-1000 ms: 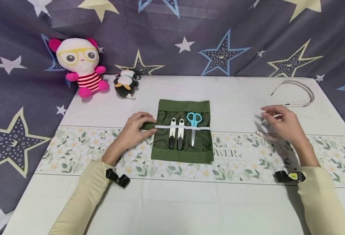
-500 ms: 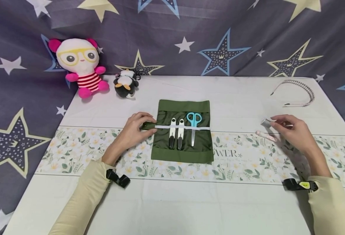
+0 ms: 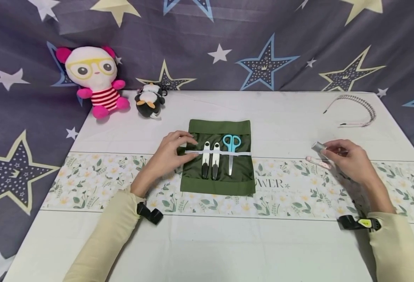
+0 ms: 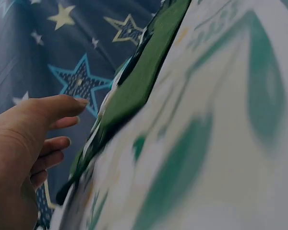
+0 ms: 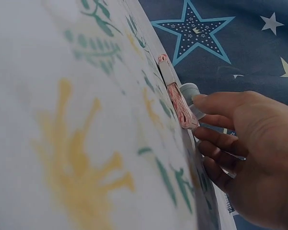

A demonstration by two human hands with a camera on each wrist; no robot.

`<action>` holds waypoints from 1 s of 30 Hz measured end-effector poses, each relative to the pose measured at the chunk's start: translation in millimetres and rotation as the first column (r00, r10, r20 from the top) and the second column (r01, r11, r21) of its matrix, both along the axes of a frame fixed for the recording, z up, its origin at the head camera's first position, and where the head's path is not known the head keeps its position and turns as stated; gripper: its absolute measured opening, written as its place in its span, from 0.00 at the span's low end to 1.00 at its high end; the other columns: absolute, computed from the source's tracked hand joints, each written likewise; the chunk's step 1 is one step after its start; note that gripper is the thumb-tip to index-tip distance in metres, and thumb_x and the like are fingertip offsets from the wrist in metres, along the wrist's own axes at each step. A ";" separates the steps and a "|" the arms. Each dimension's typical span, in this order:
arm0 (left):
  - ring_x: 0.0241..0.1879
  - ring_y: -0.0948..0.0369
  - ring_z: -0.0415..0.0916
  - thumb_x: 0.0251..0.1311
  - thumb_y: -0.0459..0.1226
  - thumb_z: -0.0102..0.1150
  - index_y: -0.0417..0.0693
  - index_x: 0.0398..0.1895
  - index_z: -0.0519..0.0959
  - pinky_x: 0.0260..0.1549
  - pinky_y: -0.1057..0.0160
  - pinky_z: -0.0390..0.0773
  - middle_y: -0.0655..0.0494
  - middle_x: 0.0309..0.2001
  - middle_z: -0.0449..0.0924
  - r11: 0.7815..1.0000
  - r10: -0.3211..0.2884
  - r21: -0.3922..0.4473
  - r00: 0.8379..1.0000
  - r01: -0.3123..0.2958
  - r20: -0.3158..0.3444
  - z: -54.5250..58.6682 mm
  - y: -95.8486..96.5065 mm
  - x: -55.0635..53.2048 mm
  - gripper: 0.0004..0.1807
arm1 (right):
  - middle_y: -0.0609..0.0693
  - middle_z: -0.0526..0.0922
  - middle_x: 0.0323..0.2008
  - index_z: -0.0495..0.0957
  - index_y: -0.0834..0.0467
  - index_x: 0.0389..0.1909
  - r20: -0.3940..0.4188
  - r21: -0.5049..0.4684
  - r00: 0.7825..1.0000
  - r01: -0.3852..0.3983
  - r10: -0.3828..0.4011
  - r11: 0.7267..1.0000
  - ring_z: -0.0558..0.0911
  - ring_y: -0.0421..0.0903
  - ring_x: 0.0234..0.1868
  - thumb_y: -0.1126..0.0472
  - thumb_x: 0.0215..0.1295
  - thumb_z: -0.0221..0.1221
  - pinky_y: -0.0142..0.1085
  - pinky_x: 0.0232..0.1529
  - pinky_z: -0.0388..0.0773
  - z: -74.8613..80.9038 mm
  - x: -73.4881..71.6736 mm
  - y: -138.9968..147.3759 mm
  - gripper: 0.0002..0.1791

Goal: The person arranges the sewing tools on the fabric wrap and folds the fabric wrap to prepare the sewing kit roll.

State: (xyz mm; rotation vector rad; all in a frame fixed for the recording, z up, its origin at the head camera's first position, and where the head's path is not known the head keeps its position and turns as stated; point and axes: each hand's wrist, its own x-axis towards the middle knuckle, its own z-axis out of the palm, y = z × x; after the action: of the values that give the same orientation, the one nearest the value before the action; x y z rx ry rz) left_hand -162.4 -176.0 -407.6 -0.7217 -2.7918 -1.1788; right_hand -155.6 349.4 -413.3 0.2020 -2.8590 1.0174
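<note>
A green fabric tool pouch (image 3: 217, 187) lies unfolded mid-table. Under its white elastic strap sit two white tools with black tips (image 3: 206, 160) and a pair of blue-handled scissors (image 3: 232, 143). My left hand (image 3: 173, 154) hovers at the pouch's left edge, thumb and fingers spread with nothing between them; the left wrist view shows that gap too. At the right, my right hand (image 3: 351, 160) pinches a small grey thread spool (image 3: 318, 147) between thumb and fingertips. Just in front of the spool lies a skein of pink thread (image 5: 182, 105) with a white band.
A pink-eared plush panda (image 3: 99, 82) and a small plush penguin (image 3: 149, 101) sit at the back left. A headband (image 3: 367, 107) lies at the back right. Behind the table hangs a star-patterned curtain (image 3: 193, 43). A floral runner (image 3: 101, 180) crosses the table.
My left hand has let go of the pouch's left tab and moved right, over its edge. My right hand has drawn slightly toward me and right; the pinched grey spool now shows.
</note>
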 end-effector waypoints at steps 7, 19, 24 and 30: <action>0.66 0.48 0.66 0.67 0.42 0.70 0.46 0.55 0.84 0.69 0.43 0.58 0.46 0.64 0.74 0.996 -0.091 -0.006 0.993 0.091 -0.077 3.9 33.9 -4.5 0.17 | 0.64 0.82 0.46 0.80 0.67 0.57 -0.004 -0.031 1.000 0.025 -0.025 0.999 0.73 0.25 0.38 0.58 0.77 0.60 0.21 0.31 0.72 4.1 0.0 -4.3 0.17; 0.66 0.49 0.66 0.68 0.43 0.69 0.48 0.53 0.86 0.69 0.43 0.59 0.48 0.64 0.74 0.985 -0.163 -0.082 0.981 0.155 -0.106 1.2 78.9 -11.5 0.14 | 0.63 0.84 0.46 0.81 0.65 0.57 -0.002 -0.105 1.000 -0.019 0.019 0.994 0.79 0.29 0.37 0.57 0.76 0.62 0.23 0.32 0.76 12.5 -4.5 -30.9 0.17; 0.67 0.50 0.66 0.69 0.45 0.68 0.49 0.53 0.86 0.70 0.46 0.58 0.49 0.65 0.74 0.978 -0.183 -0.120 0.978 0.170 -0.100 0.6 90.3 -14.9 0.15 | 0.60 0.85 0.45 0.82 0.63 0.56 0.007 -0.129 0.999 -0.031 0.032 0.991 0.80 0.33 0.37 0.57 0.76 0.62 0.24 0.34 0.76 14.1 -9.8 -46.1 0.16; 0.67 0.49 0.66 0.69 0.44 0.68 0.49 0.53 0.86 0.71 0.46 0.57 0.48 0.65 0.73 0.969 -0.219 -0.140 0.970 0.204 -0.101 -2.2 99.3 -17.4 0.15 | 0.57 0.84 0.44 0.82 0.63 0.56 0.014 -0.189 0.997 -0.071 0.075 0.979 0.82 0.38 0.37 0.58 0.75 0.63 0.27 0.31 0.78 13.0 -16.3 -63.7 0.16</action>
State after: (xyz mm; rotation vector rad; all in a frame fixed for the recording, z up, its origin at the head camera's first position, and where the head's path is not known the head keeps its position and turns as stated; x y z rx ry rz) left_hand -179.8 -76.7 -409.8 -1.0870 -2.7674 -0.9523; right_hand -171.9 285.6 -400.3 0.2836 -2.7697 1.3035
